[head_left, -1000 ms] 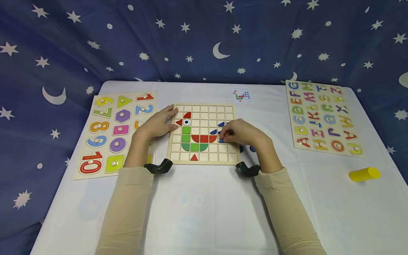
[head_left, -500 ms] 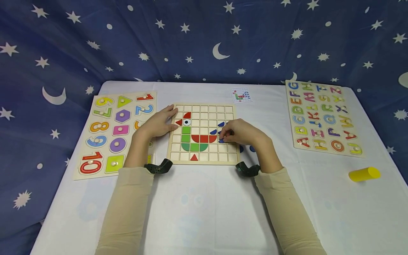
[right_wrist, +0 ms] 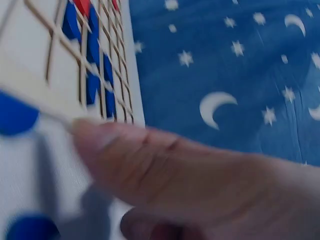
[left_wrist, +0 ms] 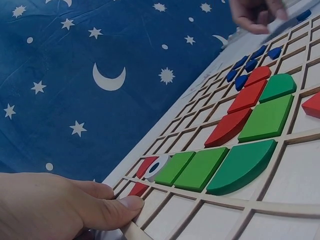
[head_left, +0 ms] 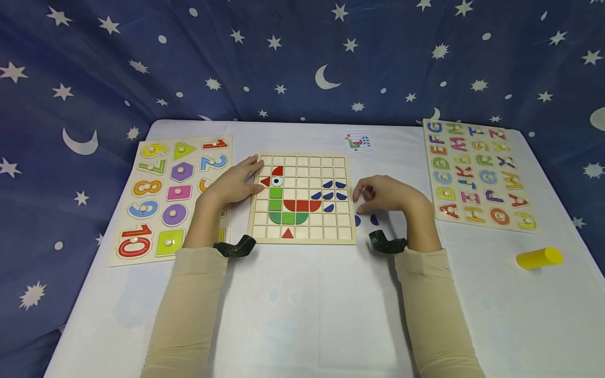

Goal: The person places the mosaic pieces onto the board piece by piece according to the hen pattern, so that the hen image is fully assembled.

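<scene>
The wooden grid board lies mid-table, with coloured pieces forming a bird. Green squares, red pieces and a white eye piece sit in its cells. Several blue leaf-shaped pieces fill cells at the right. My left hand rests on the board's left edge, thumb on the frame in the left wrist view. Just off the right edge, my right hand hovers with loosely bent fingers and nothing visible in them. Two loose blue pieces lie on the cloth below it.
A number puzzle board is at the left, partly behind the left arm. An alphabet puzzle board lies at the right, with a yellow cylinder nearer the front. A small picture card sits behind the grid board.
My right hand has let go of a blue piece, now in a lower right cell, and moved right off the board. The left hand has stayed still.
</scene>
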Demonstrator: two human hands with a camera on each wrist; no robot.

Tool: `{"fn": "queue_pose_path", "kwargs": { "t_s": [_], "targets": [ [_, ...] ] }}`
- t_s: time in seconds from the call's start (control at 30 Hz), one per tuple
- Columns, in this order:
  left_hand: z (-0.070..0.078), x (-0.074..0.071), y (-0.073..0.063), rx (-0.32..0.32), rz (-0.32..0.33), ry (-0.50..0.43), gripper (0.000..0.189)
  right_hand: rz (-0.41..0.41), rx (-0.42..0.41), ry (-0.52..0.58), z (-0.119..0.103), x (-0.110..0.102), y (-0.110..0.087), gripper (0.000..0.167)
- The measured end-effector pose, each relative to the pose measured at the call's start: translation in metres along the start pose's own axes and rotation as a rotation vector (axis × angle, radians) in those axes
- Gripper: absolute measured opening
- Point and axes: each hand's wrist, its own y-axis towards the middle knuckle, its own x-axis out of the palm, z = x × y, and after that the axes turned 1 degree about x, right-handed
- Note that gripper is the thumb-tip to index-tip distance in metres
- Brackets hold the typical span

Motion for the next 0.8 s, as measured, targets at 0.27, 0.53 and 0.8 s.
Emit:
{"fn": "queue_pose_path", "kwargs": {
  "t_s": [0.27, 0.53, 0.8],
  "targets": [
    [-0.002, 0.000, 0.002, -0.001, -0.003, 0.003, 0.069, -0.072, 0.143, -0.032, 0.025, -0.006, -0.008, 0.031],
    [-0.004, 0.000, 0.003, 0.003, -0.004, -0.001, 0.069, -0.008, 0.142, -0.027, 0.025, -0.003, 0.003, 0.018],
    [-0.003, 0.000, 0.002, -0.005, -0.003, -0.002, 0.070, 0.057, 0.105, -0.028, 0.022, 0.001, 0.010, 0.022]
  ]
}}
